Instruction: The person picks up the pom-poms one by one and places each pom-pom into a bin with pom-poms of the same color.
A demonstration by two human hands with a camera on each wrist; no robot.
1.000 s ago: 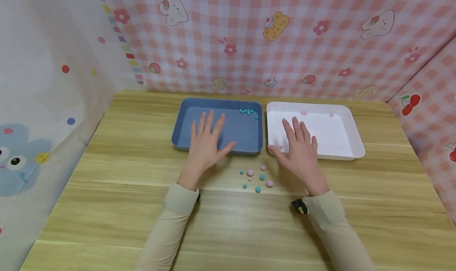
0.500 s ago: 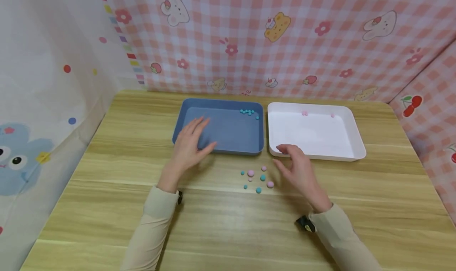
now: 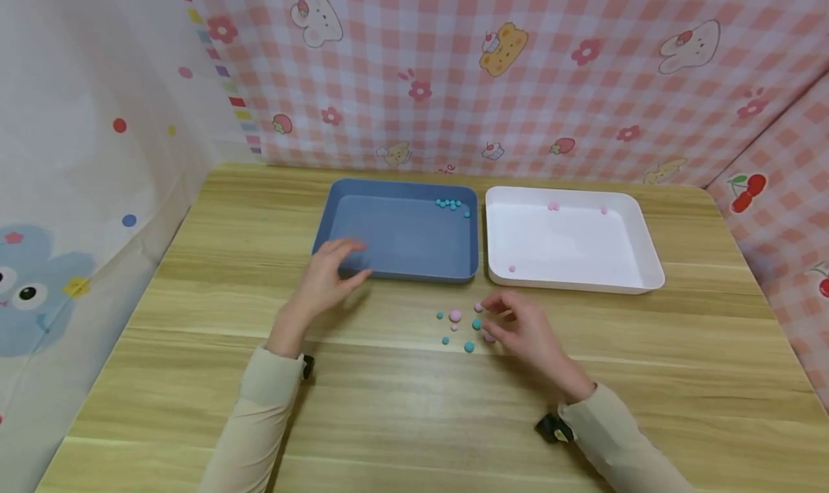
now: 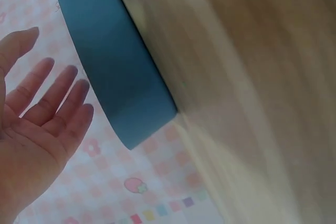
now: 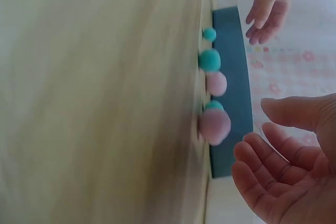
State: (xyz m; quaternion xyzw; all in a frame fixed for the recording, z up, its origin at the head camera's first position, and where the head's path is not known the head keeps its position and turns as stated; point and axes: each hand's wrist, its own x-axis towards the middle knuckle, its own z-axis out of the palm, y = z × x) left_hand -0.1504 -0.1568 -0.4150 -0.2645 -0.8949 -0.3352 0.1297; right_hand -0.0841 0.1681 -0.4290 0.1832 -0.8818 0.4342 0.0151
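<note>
Near the far edge of the wood-grain surface [image 3: 414, 421], two trays sit side by side with a narrow gap between them: a blue tray [image 3: 401, 227] on the left and a white tray [image 3: 570, 245] on the right. In the blue tray's far right corner lie what look like seven small teal beads [image 3: 467, 214], six clustered and one slightly apart. The white tray contains four pink beads [image 3: 604, 211]: two together along its far edge, one toward the far right corner, one at the near left corner. Eight balls lie loose on the surface, closer to its far edge than its near one: four teal balls [image 3: 469, 347] and four pink balls [image 3: 455, 316]. The right hand [image 3: 529, 329] reaches in from their right, fingers bent and thumb apart, gripping nothing; it partly covers one pink ball, and contact cannot be told. The left hand [image 3: 322, 281], fingers relaxed and holding nothing, is at the blue tray's near left corner. A pink checked cloth [image 3: 414, 47] hangs behind the far edge.
</note>
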